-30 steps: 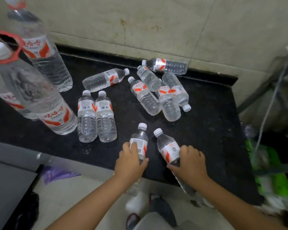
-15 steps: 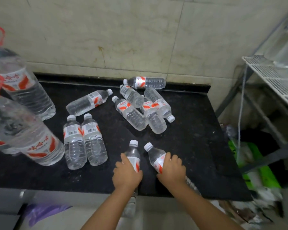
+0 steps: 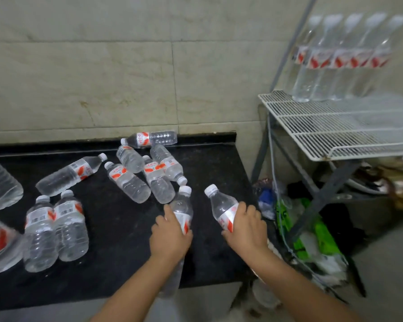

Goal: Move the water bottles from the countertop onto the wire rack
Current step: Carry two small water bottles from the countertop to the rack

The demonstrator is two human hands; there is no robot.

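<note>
the left hand is wrapped round the label of one small water bottle, whose white cap points up and away from the wrist and whose base shows past the near edge of the countertop. just to the right of it, the right hand grips a second water bottle the same way, fingers curled over its red and white label, cap tilted up and to the left. the two held bottles are near each other but apart, both over the right end of the dark countertop.

just beyond the left hand's bottle lies a cluster of five bottles on their sides, some touching or overlapping, the farthest one against the wall. further left of that grip a single bottle lies slanted, and nearer the person a pair of bottles lies side by side, touching. at the far left edge are large bottles, only partly in view.

to the right of the right hand, well apart and higher, is the white wire rack on a grey frame. a row of upright bottles stands at its back, blurred. below the rack is a heap of bags and clutter, green and white, too blurred to make out.
</note>
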